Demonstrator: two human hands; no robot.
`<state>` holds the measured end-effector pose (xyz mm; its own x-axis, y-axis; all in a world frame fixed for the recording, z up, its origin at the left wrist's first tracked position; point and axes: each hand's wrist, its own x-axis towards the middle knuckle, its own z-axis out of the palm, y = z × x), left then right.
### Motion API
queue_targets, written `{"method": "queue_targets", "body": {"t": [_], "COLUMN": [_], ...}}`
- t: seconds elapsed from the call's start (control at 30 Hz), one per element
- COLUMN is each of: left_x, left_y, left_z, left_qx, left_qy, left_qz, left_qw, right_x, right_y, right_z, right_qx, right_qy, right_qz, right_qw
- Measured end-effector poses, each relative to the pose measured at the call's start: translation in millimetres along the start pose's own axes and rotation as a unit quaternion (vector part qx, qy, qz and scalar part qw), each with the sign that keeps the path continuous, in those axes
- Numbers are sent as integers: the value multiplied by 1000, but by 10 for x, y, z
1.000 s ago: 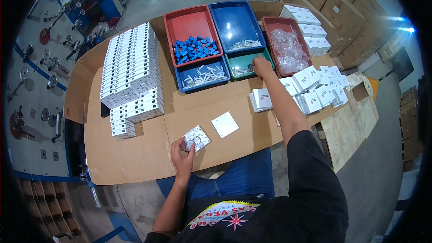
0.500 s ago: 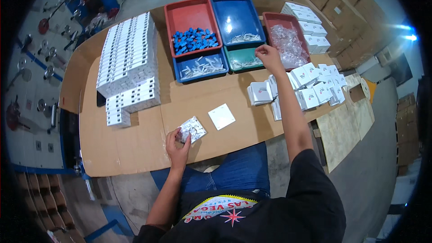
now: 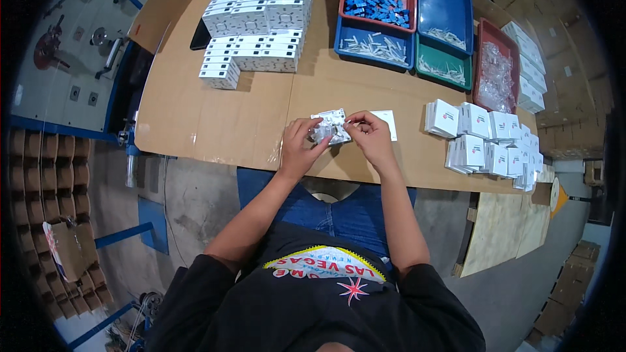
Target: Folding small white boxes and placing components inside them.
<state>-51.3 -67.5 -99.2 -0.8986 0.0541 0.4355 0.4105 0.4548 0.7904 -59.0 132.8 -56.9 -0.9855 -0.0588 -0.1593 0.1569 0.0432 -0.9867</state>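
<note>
Close to the table's front edge, a white square plastic housing (image 3: 338,119) lies with its inner side up, showing small parts inside. My left hand (image 3: 299,148) curls around its left side, thumb and fingers closed on it, with a piece of clear plastic (image 3: 321,133) by the fingertips. At the housing's right edge is my right hand (image 3: 373,141), its thumb and forefinger pinched together; what they hold, if anything, is too small to make out. A flat white square plate (image 3: 389,121) rests just behind the right hand, partly covered by it.
Trays stand at the back: red with blue connectors (image 3: 376,5), blue with white plugs (image 3: 373,47), green with thin pieces (image 3: 441,67), red with clear plastic bags (image 3: 495,77). Stacked white units (image 3: 261,19) stand back left, white boxes (image 3: 481,150) at right.
My right hand has come back from the green tray to the housing and now meets my left hand there. The view has swung, shifting the table contents up and right.
</note>
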Motion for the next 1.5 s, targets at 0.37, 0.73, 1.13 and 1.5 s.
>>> {"method": "queue_targets", "body": {"t": [0.37, 0.73, 1.13, 1.5], "left_x": [-28, -33, -45, -35], "left_y": [-15, -44, -59, -11], "left_z": [-50, -49, -58, -49], "left_qx": [26, 16, 13, 7], "left_qy": [-15, -27, -19, -27], "left_qz": [52, 51, 29, 10], "left_qw": [998, 998, 999, 1000], "right_x": [-48, 8, -80, -90], "right_y": [142, 266, 119, 81], "right_z": [280, 376, 358, 318], "right_qx": [-132, -136, -145, -151], "right_qy": [27, 33, -26, -16], "right_qz": [-58, -117, -120, -106], "right_qw": [989, 983, 982, 983]}}
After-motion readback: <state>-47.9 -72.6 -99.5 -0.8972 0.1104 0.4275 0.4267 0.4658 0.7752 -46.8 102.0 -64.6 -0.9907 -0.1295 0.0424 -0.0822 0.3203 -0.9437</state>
